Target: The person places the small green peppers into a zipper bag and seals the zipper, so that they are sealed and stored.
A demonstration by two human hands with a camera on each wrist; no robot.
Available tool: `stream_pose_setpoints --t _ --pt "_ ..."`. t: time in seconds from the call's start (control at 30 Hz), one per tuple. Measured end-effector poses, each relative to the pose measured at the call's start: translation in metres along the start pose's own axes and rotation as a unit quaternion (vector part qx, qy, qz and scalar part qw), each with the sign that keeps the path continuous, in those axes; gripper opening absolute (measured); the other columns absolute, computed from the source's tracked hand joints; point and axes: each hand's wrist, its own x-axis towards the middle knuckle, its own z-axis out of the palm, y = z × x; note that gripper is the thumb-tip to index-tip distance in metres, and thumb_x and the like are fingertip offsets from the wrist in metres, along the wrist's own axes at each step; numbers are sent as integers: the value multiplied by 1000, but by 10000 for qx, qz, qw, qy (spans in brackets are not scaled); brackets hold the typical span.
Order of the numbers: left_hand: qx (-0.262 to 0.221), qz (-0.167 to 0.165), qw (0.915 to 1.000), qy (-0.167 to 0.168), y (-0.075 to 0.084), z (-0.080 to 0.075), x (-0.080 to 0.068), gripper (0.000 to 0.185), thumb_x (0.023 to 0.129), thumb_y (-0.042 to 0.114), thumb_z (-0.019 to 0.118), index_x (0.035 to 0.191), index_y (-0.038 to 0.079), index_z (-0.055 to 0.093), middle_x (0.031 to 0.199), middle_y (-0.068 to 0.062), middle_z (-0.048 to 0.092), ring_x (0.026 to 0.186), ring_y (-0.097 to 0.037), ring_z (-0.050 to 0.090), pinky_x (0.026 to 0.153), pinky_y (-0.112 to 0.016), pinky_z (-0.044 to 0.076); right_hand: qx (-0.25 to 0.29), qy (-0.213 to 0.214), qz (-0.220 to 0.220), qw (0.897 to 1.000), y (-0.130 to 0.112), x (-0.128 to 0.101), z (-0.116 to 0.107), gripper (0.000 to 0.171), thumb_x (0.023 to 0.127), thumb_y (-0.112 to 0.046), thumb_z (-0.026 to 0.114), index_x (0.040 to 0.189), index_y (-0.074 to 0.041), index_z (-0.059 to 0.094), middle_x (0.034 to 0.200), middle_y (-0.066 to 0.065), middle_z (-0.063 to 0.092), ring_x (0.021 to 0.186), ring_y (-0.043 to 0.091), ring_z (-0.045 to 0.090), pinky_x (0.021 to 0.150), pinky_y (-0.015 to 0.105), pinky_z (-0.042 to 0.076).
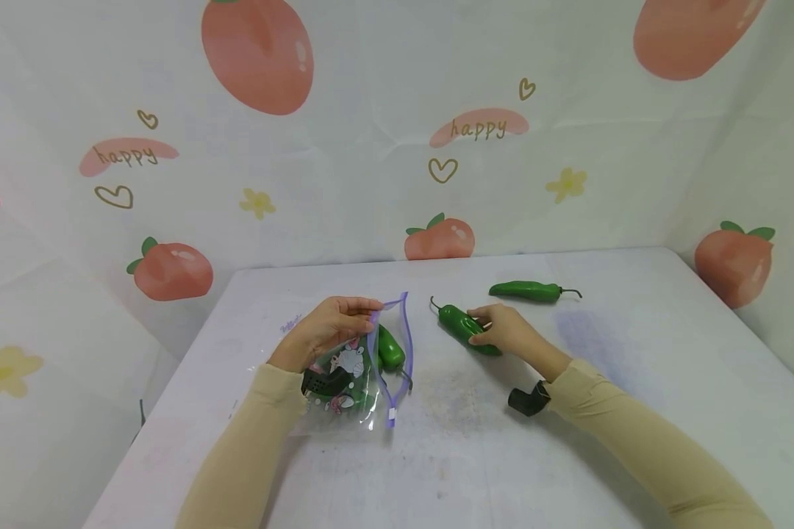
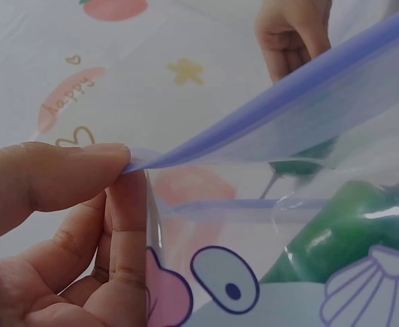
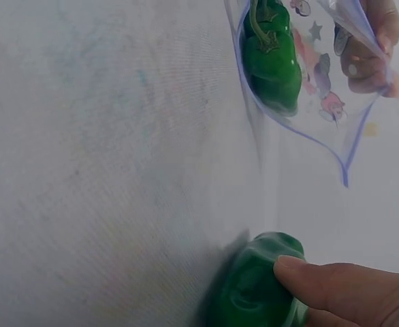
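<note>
My left hand [image 1: 327, 327] pinches the upper corner of a clear zip bag [image 1: 408, 334] between thumb and fingers. The bag has purple zip edges and cartoon prints, and its mouth gapes toward the right. Inside lie green peppers [image 3: 271, 75], their stems pointing to the opening; the print partly hides them. To the right of the bag, my right hand [image 1: 506, 330] grips the blunt end of another green pepper [image 1: 459, 323], thumb on its near side. This pepper's stem points up and left, and its body is close over the table.
Behind the right hand, a long slim green pepper [image 1: 526, 291] lies on the white table [image 1: 463, 470], stem to the right. A white cloth [image 1: 364, 184] printed with peaches hangs behind the table. Dark wrist cameras [image 1: 528, 399] sit at both cuffs.
</note>
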Motion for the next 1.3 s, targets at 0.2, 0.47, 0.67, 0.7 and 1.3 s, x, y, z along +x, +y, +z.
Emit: stream_pose_setpoints --t 0.2,0.47,0.67,0.7,1.3 --pt "-5 -23 10000 -6 -2 -1 -1 48 91 -4 58 135 -15 43 108 1 60 82 -7 56 65 -19 46 -23 43 -47 10000 1 -3 -5 56 84 -17 75 135 -1 55 124 22 62 117 36 57 91 44 50" --pt "90 -11 10000 -25 -1 -2 -2 48 92 -3 58 136 -14 43 110 3 59 83 -7 56 68 -19 47 -120 79 -161 9998 2 -10 -11 56 85 -20 75 135 -3 56 124 22 63 117 36 57 92 45 50" --pt "-71 -9 10000 12 1 0 -1 46 90 -6 58 134 -13 45 104 2 61 81 -6 57 71 -16 48 -137 119 -314 9993 -1 -18 -18 56 85 -20 75 135 -2 56 121 21 64 114 36 60 89 44 51" --pt "-112 -17 9999 17 1 0 -1 46 90 -7 58 134 -13 46 102 2 61 80 -5 56 70 -16 48 -138 127 -336 9993 -1 -19 -19 57 85 -20 75 135 -2 56 121 21 64 113 35 60 88 44 52" --pt "-98 -26 9999 28 0 1 0 42 90 -8 57 131 -11 50 103 2 61 79 -5 57 69 -17 48 314 133 -568 9978 -6 -42 -18 55 83 -17 76 133 -1 57 121 20 65 101 28 66 78 34 55"
